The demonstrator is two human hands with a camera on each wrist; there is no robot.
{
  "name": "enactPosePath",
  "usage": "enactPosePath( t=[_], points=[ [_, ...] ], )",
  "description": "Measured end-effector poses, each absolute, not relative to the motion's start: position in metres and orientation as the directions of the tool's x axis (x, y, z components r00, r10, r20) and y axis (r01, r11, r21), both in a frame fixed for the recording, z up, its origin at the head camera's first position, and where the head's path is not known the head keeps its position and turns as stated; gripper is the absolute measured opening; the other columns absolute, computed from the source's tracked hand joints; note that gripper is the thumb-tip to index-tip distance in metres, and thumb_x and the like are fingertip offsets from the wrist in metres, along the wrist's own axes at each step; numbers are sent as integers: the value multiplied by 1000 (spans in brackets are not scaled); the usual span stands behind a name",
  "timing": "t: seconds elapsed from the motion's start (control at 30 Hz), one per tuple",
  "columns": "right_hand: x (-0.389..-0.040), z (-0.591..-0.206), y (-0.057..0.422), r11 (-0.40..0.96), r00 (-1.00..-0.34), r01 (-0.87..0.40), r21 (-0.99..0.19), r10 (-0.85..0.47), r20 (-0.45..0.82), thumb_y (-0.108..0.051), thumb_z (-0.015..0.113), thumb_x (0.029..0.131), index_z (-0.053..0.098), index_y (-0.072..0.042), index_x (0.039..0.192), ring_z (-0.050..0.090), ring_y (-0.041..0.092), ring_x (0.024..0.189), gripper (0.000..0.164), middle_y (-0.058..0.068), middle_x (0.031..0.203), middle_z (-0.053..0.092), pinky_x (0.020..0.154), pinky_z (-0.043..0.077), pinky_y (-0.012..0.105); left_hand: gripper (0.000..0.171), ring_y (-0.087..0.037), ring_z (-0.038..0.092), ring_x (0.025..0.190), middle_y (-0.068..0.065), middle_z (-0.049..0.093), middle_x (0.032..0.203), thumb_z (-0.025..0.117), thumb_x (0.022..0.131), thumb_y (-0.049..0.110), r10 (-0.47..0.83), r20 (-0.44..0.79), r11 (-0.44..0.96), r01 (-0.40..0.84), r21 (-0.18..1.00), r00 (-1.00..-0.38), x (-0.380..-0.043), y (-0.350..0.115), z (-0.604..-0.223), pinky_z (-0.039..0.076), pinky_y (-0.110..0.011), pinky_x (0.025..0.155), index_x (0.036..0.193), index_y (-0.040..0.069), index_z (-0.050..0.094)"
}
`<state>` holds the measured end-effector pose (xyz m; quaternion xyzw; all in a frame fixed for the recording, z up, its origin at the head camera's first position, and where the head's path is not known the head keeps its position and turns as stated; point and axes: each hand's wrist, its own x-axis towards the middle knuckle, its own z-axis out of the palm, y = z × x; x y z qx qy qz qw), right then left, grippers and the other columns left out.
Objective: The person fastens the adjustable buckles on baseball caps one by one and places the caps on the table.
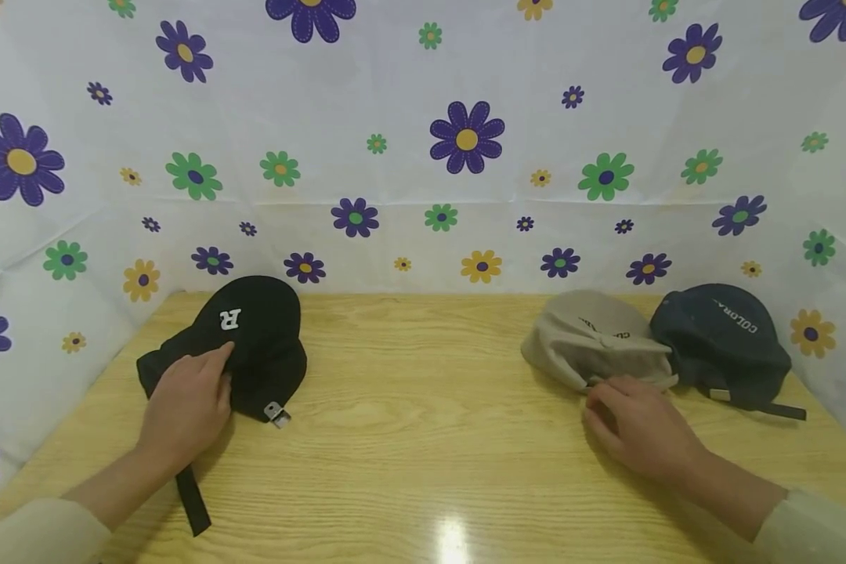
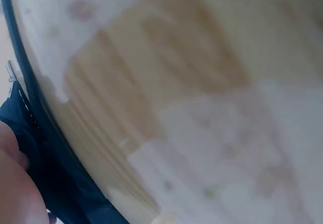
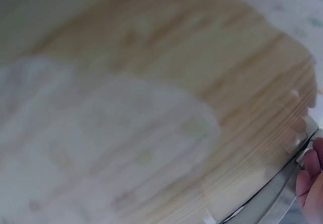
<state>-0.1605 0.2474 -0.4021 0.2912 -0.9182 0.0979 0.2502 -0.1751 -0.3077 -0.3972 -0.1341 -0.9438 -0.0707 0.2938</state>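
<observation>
"One loose black strap [image 1: 193,505] lies nearest, on the left of the wood-grain table [image 1: 409,454]. Lift by that?"
"I'd not; it would let the cap swing. The left hand [image 1: 183,403] appears to grip the black baseball cap [image 1: 264,352] itself, index finger [image 1: 216,359] laid on the crown; the rest of its hold is hidden."
"Right hand [image 1: 638,431]?"
"Pinching the near edge of the beige baseball cap [image 1: 595,333], at the table's right."
"Stiff or soft?"
"Soft crowns, light, hardly slippery or fragile, I'd judge. The beige one sags, so a broader hold on its rim should beat a fingertip pinch."
"Farther?"
"The navy baseball cap [image 1: 722,345], right beside the beige one, could drag along; then the flowered backdrop [image 1: 388,86]."
</observation>
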Motion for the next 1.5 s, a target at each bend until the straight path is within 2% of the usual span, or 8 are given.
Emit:
enactPosePath(
  t=[0.43, 0.73, 1.07, 1.33, 1.5],
  points=[
    [-156, -400, 236, 793, -726, -604, -79, -506, 466, -15, 75, 82, 67, -18, 85, 59, 10, 78, 9, -9, 81, 60, 75, 52, 38, 42, -41, 66, 99, -25, 70, 109, 64, 86, 2, 302, 561, 924, 382, 28, -771, -172, -270, -394, 46, -56, 100, 126, -10, 60],
    [-156, -400, 231, 790, -730, -606, -91, -506, 460, -15, 75, 82, 65, -19, 84, 53, 5, 75, 11, -11, 80, 57, 70, 50, 33, 44, -40, 66, 105, -23, 69, 116, 66, 88, 2, 290, 525, 922, 381, 73, -800, -169, -248, -389, 52, -52, 93, 130, -7, 59],
    [-154, -398, 222, 794, -755, -595, -120, -501, 423, -16, 74, 84, 66, -19, 85, 57, 8, 78, 9, -10, 82, 61, 74, 52, 34, 45, -38, 63, 114, -22, 66, 124, 63, 92, 7, 265, 430, 933, 342, 110, -863, -167, -231, -386, 51, -51, 96, 135, -6, 56],
    [-156, -399, 215, 771, -719, -628, -105, -523, 458, -15, 73, 84, 65, -17, 84, 58, 7, 77, 9, -9, 82, 62, 73, 52, 33, 45, -35, 65, 113, -20, 67, 123, 66, 91, 9, 310, 419, 918, 383, 101, -853, -165, -210, -386, 53, -48, 94, 134, -5, 58],
    [-155, -398, 209, 774, -733, -622, -120, -520, 439, -16, 74, 84, 65, -17, 85, 58, 7, 78, 9, -9, 83, 61, 74, 52, 33, 46, -33, 65, 113, -18, 68, 123, 67, 91, 10, 336, 414, 908, 407, 95, -846, -166, -197, -386, 54, -46, 95, 134, -5, 58]
  ],
)
